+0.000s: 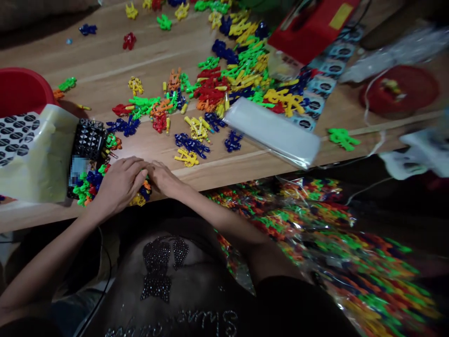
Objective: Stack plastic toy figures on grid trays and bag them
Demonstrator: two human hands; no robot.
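My left hand (117, 185) and my right hand (163, 179) meet at the table's near edge, fingers curled over a small heap of coloured plastic toy pieces (87, 185). The heap lies against a black studded card (87, 139). Both hands press down on the pieces; what lies under the fingers is mostly hidden. More loose plastic pieces (224, 79) in red, yellow, green, blue and orange are scattered across the wooden table (105, 61).
A stack of clear plastic bags (273, 131) lies right of centre. A red bowl (19, 89) and printed paper (31, 150) sit at left. A red box (312, 23) and red lid (400, 89) are at the back right. Filled bags of pieces (333, 243) lie below the table edge.
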